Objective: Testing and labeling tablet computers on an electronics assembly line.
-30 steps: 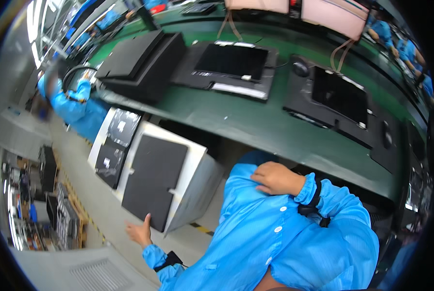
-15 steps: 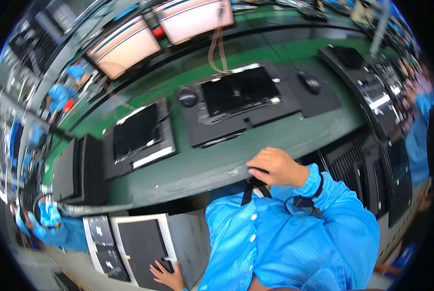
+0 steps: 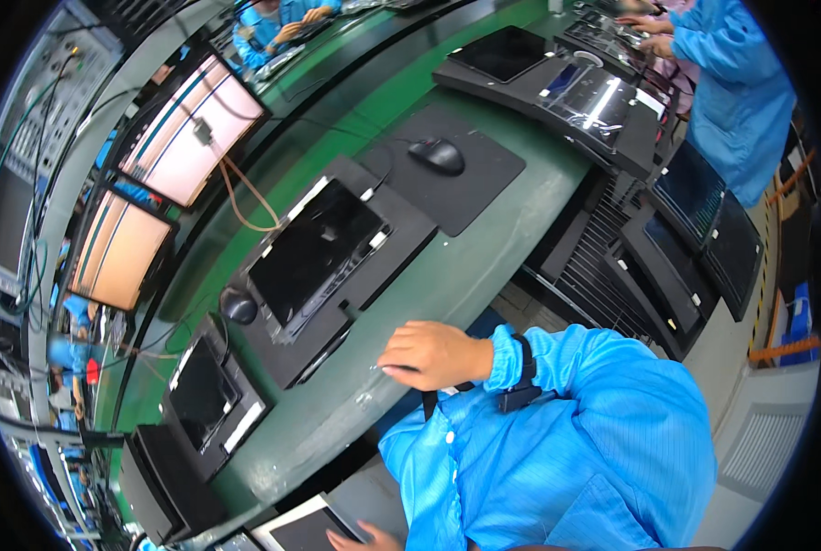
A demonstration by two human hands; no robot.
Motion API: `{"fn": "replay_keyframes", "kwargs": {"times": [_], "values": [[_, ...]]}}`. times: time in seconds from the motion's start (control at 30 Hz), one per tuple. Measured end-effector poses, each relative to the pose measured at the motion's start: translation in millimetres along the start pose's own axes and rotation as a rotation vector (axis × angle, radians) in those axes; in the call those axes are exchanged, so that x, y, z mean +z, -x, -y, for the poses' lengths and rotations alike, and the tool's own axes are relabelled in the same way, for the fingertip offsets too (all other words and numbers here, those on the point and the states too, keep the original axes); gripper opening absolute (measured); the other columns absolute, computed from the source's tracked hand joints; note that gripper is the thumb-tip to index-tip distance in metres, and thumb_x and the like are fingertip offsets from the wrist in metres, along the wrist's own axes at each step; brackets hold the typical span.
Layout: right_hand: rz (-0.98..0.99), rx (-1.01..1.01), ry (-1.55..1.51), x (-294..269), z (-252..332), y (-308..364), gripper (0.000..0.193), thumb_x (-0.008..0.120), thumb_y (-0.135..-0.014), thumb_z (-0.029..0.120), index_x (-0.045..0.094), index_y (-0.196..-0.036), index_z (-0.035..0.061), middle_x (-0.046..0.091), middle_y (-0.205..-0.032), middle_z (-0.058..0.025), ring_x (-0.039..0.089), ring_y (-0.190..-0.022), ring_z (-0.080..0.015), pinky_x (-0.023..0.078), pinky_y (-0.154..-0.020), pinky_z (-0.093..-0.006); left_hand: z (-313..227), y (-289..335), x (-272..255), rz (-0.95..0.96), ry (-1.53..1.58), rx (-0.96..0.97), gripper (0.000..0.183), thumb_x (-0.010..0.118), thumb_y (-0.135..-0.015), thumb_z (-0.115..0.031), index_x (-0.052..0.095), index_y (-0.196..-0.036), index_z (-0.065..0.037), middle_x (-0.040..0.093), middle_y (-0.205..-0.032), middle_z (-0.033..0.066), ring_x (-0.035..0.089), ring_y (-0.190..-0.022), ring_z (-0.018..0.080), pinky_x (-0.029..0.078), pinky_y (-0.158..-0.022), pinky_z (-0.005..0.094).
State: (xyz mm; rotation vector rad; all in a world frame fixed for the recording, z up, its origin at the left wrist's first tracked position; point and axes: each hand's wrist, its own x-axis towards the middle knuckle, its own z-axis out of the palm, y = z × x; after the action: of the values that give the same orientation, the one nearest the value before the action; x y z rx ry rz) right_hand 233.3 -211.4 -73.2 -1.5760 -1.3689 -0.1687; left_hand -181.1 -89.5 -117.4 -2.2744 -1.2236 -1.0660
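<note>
My right hand (image 3: 433, 355) is over the near edge of the green bench, its fingers curled together. A small dark piece shows at its fingertips, but I cannot make out what it is. A black strap (image 3: 430, 404) hangs just below this hand, against the blue smock. My left hand (image 3: 372, 538), partly cut off by the lower edge, has its fingers apart at a dark flat panel (image 3: 309, 533) with a white border. Ahead of my right hand, a black screen panel (image 3: 317, 246) lies on a black foam board (image 3: 408, 241).
A mouse (image 3: 436, 156) rests on a black mat (image 3: 484, 188). Another screen panel (image 3: 199, 395) and black foam blocks (image 3: 167, 477) stand to the left. Two lit monitors (image 3: 195, 129) are behind. At right are a black rack (image 3: 598, 266), laptops (image 3: 690, 193) and a co-worker's blue sleeve (image 3: 718, 46).
The view has swung to the right, so the bench now runs diagonally and more of the right side shows. My left hand is now lower, partly outside the picture. My right hand stays closed.
</note>
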Motion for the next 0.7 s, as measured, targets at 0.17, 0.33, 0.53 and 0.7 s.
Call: {"fn": "replay_keyframes", "kwargs": {"times": [0.17,0.33,0.53,0.7], "values": [[0.023,0.080,0.054,-0.5,3.7,-1.0,0.012,0.071,-0.090,0.015,0.072,-0.097,0.0050,0.069,-0.093,-0.0065,0.066,-0.088,-0.0261,0.051,-0.079,-0.0377,-99.6,-94.5,78.8,0.188,0.499,0.281,0.060,0.066,-0.095,-0.009,0.045,-0.149,0.002,0.043,-0.155,0.0242,0.039,-0.146,0.0446,0.028,-0.122,0.0604],[-0.012,0.145,-0.057,-0.3,3.0,-3.0,0.011,0.069,-0.093,0.018,0.071,-0.093,0.0064,0.067,-0.086,-0.0066,0.065,-0.085,-0.0270,0.051,-0.078,-0.0395,-155.2,-172.2,119.7,0.220,0.596,0.366,0.067,0.070,-0.089,-0.012,0.044,-0.148,0.004,0.042,-0.155,0.0264,0.038,-0.146,0.0487,0.022,-0.123,0.0665],[-0.106,0.361,-0.204,-1.3,6.8,-5.4,0.016,0.071,-0.097,0.017,0.074,-0.100,0.0015,0.074,-0.095,-0.0123,0.072,-0.087,-0.0278,0.056,-0.077,-0.0365,-161.1,-182.7,121.2,0.394,0.520,0.453,0.078,0.079,-0.082,-0.028,0.048,-0.147,0.001,0.039,-0.157,0.0262,0.032,-0.151,0.0446,0.015,-0.123,0.0680],[-0.103,0.471,-0.126,-2.1,3.9,-5.0,0.012,0.073,-0.096,0.013,0.074,-0.097,0.0009,0.074,-0.087,-0.0105,0.070,-0.076,-0.0196,0.055,-0.069,-0.0316,-172.8,-180.9,131.3,0.394,0.681,0.491,0.078,0.084,-0.078,-0.027,0.052,-0.145,-0.003,0.042,-0.156,0.0247,0.036,-0.149,0.0433,0.017,-0.123,0.0671]]}}
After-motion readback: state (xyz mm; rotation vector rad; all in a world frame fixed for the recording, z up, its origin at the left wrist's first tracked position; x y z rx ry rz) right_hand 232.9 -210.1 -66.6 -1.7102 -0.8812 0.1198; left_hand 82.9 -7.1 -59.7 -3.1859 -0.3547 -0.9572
